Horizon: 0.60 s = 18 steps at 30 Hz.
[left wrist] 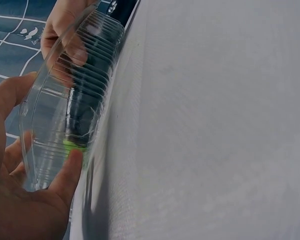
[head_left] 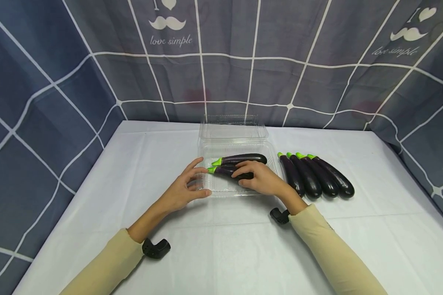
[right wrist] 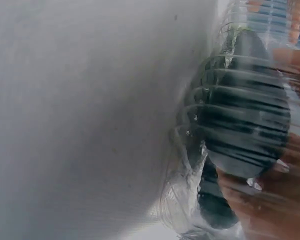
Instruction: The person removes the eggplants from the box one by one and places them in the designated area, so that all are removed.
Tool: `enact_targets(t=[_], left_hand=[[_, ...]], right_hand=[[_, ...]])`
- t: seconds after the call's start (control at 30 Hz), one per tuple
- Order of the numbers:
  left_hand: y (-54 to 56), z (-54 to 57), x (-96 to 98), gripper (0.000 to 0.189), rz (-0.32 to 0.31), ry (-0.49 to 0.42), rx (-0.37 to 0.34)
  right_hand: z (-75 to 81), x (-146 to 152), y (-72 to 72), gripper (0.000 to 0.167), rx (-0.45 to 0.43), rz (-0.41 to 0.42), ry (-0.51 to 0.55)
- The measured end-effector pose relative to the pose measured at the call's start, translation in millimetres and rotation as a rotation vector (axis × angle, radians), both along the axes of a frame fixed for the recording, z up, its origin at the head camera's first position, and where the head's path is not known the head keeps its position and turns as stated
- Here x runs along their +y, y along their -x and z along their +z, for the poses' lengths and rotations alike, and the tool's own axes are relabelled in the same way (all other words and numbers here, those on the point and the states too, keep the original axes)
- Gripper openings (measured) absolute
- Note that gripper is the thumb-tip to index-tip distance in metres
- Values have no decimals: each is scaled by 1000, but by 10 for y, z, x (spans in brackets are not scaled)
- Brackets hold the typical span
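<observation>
Seemingly, the right hand [head_left: 263,178] is settling a dark-purple, green-capped eggplant [head_left: 225,171], fingers gripping it, beside a second eggplant [head_left: 243,158] in a clear, hinged plastic box [head_left: 221,187]; the left hand [head_left: 179,190] is bracing the box, fingers spread. The next move is probably calling for release.

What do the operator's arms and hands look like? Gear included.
Left sleeve and right sleeve: long, beige. Left hand and right hand: bare, no gloves. Black curved left device and right device at the cuffs. No cables visible.
</observation>
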<state>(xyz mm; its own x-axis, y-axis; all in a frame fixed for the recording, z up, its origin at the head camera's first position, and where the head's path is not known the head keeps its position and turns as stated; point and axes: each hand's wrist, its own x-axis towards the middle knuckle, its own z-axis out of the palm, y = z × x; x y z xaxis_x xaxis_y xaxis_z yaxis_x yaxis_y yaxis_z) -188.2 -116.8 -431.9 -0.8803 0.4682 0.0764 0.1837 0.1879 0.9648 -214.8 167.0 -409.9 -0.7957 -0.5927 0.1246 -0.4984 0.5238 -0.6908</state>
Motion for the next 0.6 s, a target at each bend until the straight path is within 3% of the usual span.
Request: enact_targets(t=[0.2, 0.6], left_hand=[[-1, -5, -4, 58, -1, 4, 3], [1, -10, -5, 57, 8, 13, -7]], right_hand=[[7, 2, 1, 25, -34, 13, -25], [5, 2, -10, 25, -23, 12, -25]])
